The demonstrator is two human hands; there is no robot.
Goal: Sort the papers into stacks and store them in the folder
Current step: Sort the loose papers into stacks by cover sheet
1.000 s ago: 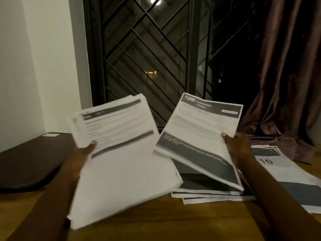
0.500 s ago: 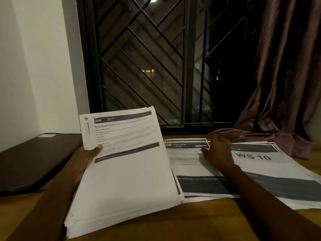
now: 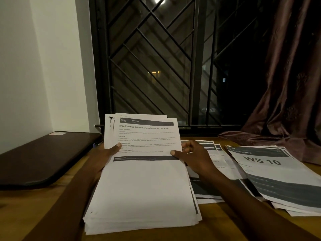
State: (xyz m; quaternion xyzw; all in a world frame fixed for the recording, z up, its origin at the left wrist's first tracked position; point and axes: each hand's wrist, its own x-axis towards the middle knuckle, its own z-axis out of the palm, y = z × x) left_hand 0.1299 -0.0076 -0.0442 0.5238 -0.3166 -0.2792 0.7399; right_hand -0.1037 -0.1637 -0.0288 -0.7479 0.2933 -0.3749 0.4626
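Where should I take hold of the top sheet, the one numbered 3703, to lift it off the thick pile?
Pinch the top sheet at its right edge, midway up, coming from the right. That edge is free and slightly offset from the pile beneath, the right hand has its thumb there, and the left hand grips the left edge.

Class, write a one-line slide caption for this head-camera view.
Left hand and right hand grip a thick paper stack topped by sheet 3703, beside the middle pile and the WS 10 pile.
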